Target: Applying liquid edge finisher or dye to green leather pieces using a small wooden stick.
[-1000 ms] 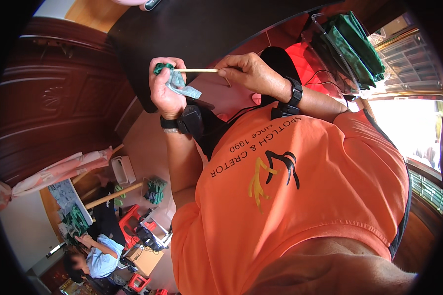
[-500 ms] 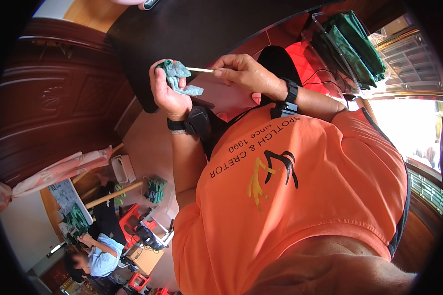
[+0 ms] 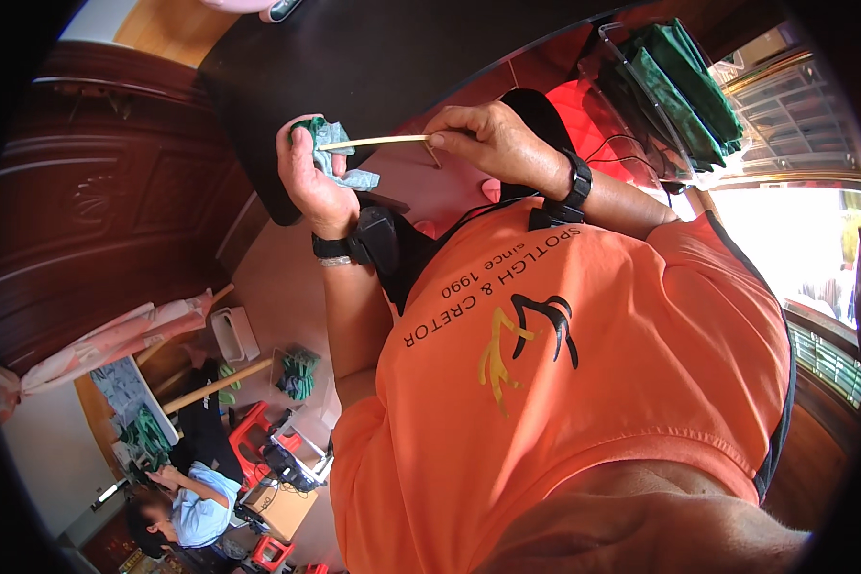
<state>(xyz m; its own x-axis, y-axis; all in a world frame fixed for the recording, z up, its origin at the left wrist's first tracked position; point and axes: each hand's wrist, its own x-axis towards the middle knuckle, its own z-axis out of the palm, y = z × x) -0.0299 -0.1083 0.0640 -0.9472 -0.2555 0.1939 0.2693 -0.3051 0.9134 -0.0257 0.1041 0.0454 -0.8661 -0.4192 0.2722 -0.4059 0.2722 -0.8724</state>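
My left hand [image 3: 318, 191] is closed on a small folded piece of cloth [image 3: 362, 179], dark green on one face and pale blue-green on the other. A thin, pale yellow flexible strip [image 3: 378, 142] runs from that cloth to my right hand [image 3: 496, 143]. Thumb and fingers of the right hand pinch the strip, and a short end dangles below them. Whether the strip passes inside the cloth is hidden by the folds and my left fingers. Both hands are raised beside the edge of a black tabletop.
The black table [image 3: 354, 57] lies beyond my hands. At the right, a clear bin [image 3: 631, 105] holds folded dark green cloth [image 3: 684, 91]. A person in light blue [image 3: 203, 502] works at the lower left, near red stools [image 3: 251, 430] and a cardboard box [image 3: 282, 507].
A longer stretch of the pale strip now shows between my hands, and its loose end hangs under my right fingers. My left hand has shifted slightly left with the cloth.
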